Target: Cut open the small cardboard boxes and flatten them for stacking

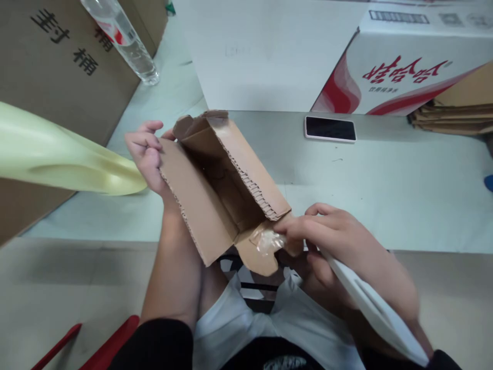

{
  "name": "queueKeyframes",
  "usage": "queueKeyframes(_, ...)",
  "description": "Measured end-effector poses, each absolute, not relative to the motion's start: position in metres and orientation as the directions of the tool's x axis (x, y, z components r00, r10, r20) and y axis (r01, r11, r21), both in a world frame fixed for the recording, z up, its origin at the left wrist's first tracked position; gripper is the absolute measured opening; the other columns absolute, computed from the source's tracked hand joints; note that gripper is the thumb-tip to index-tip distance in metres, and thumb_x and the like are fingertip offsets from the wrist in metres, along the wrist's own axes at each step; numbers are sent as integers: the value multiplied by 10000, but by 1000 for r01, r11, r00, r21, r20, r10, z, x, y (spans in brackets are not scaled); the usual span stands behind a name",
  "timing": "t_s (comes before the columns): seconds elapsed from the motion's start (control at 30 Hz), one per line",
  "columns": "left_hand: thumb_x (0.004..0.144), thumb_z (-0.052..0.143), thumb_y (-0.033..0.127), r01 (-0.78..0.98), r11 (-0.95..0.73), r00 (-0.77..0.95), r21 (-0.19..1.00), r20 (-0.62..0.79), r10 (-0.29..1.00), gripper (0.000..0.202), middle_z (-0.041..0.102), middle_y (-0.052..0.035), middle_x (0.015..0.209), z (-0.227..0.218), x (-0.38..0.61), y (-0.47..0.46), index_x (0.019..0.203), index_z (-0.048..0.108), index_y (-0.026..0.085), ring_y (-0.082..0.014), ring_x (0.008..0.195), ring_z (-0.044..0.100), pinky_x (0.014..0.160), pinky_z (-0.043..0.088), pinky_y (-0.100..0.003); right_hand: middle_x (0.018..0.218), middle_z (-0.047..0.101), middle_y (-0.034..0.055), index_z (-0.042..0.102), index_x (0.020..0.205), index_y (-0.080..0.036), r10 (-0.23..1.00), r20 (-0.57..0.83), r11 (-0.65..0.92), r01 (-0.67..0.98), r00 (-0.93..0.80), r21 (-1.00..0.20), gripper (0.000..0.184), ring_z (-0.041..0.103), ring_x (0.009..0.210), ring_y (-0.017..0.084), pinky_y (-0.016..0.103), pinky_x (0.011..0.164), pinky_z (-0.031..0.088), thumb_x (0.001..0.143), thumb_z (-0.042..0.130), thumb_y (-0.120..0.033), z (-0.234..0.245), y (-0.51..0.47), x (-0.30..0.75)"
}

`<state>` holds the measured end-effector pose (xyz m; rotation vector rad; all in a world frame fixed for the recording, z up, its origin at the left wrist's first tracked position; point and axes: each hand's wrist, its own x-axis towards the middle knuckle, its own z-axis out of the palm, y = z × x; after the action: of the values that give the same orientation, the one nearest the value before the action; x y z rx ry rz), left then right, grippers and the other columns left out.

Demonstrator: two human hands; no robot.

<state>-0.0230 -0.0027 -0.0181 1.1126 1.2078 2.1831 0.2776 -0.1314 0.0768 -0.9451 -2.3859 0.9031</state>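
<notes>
A small open corrugated cardboard box [215,190] is held tilted above my lap, its opening facing up and right. My left hand [148,154] grips its far left wall, fingers curled round the edge. My right hand [339,241] pinches the box's near end flap, where a piece of clear tape [269,240] sticks. That same hand also holds a flat white object [377,313] that runs down to the lower right. The inside of the box looks empty.
A phone [330,128] lies face up on the pale table [404,195]. A red-and-white carton [404,67] and a stack of flat cardboard [450,118] stand at the back right. A large brown box [57,67], a water bottle [127,41] and a pale yellow-green object [65,159] are at left.
</notes>
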Motion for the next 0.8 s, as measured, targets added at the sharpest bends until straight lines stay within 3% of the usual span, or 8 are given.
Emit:
queueKeyframes(0.1, 745, 585, 494, 56, -609, -607, 791, 511, 608, 411, 555, -55, 1017, -16, -22, -7, 798, 260, 248, -191, 858, 617, 869, 599, -383, 1138, 810, 18, 504, 974, -262, 705, 176, 598, 442, -687, -669, 325, 732, 840, 187, 332, 726, 491, 699, 478, -90, 76, -129, 280)
queueKeyframes(0.27, 766, 526, 359, 127, -609, -599, 783, 550, 582, 220, 550, -84, 975, -7, -14, -19, 757, 329, 260, -221, 1052, 581, 931, 599, -377, 1496, 681, 103, 546, 1026, -262, 791, 259, 557, 478, -554, -679, 312, 767, 1126, 269, 336, 735, 547, 775, 534, -77, 68, -128, 281)
queueKeyframes(0.33, 769, 540, 333, 132, -623, -561, 771, 577, 594, 193, 509, -90, 964, -4, -11, -23, 752, 361, 263, -230, 1043, 562, 893, 613, -387, 1577, 614, 112, 572, 1073, -265, 832, 285, 523, 499, -477, -691, 315, 776, 1069, 261, 339, 719, 556, 829, 547, -69, 62, -126, 281)
queueKeyframes(0.47, 769, 554, 347, 118, -638, -544, 761, 587, 600, 203, 409, -75, 925, -4, -6, -24, 762, 369, 264, -241, 1063, 534, 827, 625, -383, 1588, 605, 100, 602, 1212, -292, 861, 346, 504, 545, -372, -670, 337, 686, 677, 149, 341, 647, 552, 916, 603, -131, 42, -117, 278)
queueKeyframes(0.57, 762, 574, 357, 88, -679, -535, 729, 610, 585, 228, 429, -64, 927, -6, -4, -21, 773, 368, 259, -213, 1002, 545, 789, 610, -343, 1555, 632, 117, 577, 1348, -306, 877, 382, 480, 566, -292, -670, 389, 621, 590, 117, 339, 604, 562, 971, 645, -242, 27, -106, 272)
queueKeyframes(0.67, 773, 613, 358, 57, -703, -530, 709, 618, 581, 235, 462, -51, 943, -9, -2, -17, 804, 408, 249, -177, 910, 574, 790, 586, -320, 1487, 676, 129, 596, 1384, -289, 868, 463, 478, 552, -179, -683, 403, 749, 850, 203, 351, 650, 620, 988, 662, -329, 14, -97, 263)
queueKeyframes(0.73, 807, 623, 422, 59, -707, -528, 705, 623, 577, 263, 462, -38, 936, -10, -1, -16, 829, 434, 241, -161, 869, 592, 792, 574, -319, 1460, 686, 126, 633, 1369, -285, 850, 510, 497, 526, -134, -690, 399, 753, 1117, 279, 406, 790, 673, 979, 685, -355, 9, -92, 258)
queueKeyframes(0.8, 880, 553, 536, 48, -714, -542, 698, 619, 569, 318, 468, -32, 933, -11, 1, -15, 859, 462, 232, -151, 834, 599, 780, 564, -325, 1449, 681, 122, 674, 1339, -293, 827, 548, 533, 491, -127, -690, 361, 714, 1250, 317, 492, 953, 670, 980, 686, -330, 5, -90, 255)
